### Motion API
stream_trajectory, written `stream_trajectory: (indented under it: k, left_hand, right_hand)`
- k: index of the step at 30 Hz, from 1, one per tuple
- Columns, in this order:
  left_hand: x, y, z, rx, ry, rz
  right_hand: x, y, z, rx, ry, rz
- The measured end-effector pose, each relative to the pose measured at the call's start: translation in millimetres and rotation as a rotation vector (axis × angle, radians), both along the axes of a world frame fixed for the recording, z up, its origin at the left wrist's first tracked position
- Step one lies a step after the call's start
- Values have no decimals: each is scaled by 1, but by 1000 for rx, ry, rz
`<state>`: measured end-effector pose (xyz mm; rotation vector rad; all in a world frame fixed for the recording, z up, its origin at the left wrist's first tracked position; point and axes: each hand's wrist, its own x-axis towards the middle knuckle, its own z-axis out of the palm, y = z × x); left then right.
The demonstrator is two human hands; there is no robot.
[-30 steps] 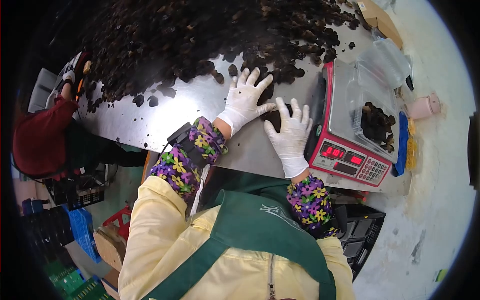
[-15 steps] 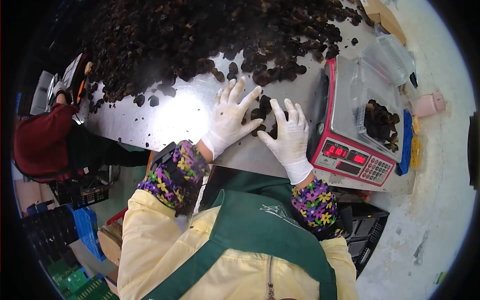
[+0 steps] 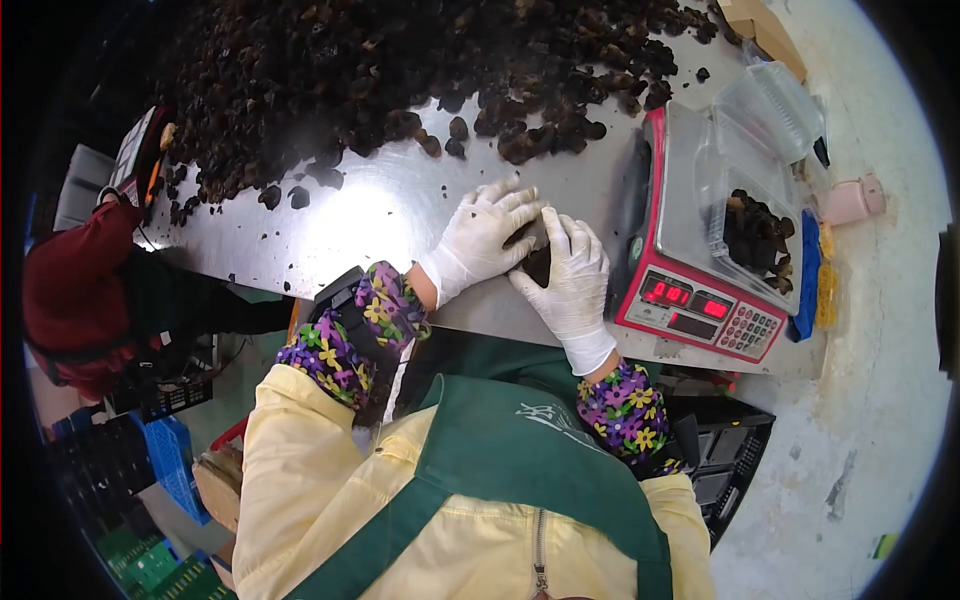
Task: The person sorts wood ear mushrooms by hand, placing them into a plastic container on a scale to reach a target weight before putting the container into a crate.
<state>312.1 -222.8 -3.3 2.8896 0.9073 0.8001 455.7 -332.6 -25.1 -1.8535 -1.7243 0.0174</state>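
Note:
My gloved left hand (image 3: 485, 235) lies on the metal table with its fingers curled over a small bunch of dark wood ear mushrooms (image 3: 537, 262). From the other side my gloved right hand (image 3: 574, 272) cups the same bunch, fingers bent inward. Its fingertips almost meet those of the left; most of the bunch is hidden beneath both palms. Right of my hands is a red-rimmed digital scale (image 3: 652, 225) with lit red digits. An open clear plastic box (image 3: 719, 235) sits on its pan, partly filled with mushrooms (image 3: 757, 240).
A large heap of dark mushrooms (image 3: 340, 75) covers the far part of the metal table (image 3: 400, 180), with loose pieces along its edge. Blue (image 3: 805, 285) and yellow items and a pink container (image 3: 853, 201) lie right of the scale. A person in a red sleeve (image 3: 75, 280) works at left.
My hands have drawn together, closing over the mushrooms that lay loose between them. My left fingers, spread before, are now curled. The co-worker's arm at left has shifted slightly.

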Motion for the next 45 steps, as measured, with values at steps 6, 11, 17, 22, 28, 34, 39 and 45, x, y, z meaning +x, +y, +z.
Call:
stream_trajectory:
  k: [6, 11, 17, 22, 28, 34, 39, 45]
  left_hand:
    - [-30, -28, 8, -216, -22, -103]
    - [-40, -39, 10, -86, 134, -21]
    - [-31, -28, 0, -88, 152, -155]
    - [-31, -31, 5, -179, 45, -209]
    - [-15, -20, 26, -331, -260, -50]
    - [62, -19, 102, -606, -616, -53]
    - [162, -29, 139, -663, -732, -216]
    - [252, -39, 113, -410, -390, -403]
  right_hand:
    - [3, -19, 2, -45, 48, 27]
    - [6, -18, 6, -7, -42, 42]
    - [17, -10, -6, 19, 15, 150]
    - [13, -17, -3, 99, 85, 120]
    - [35, -21, 60, 333, 125, 118]
    - [174, -42, 139, 507, 232, -125]
    - [250, -46, 130, 380, 298, -160]
    - [269, -69, 118, 316, 173, -188]
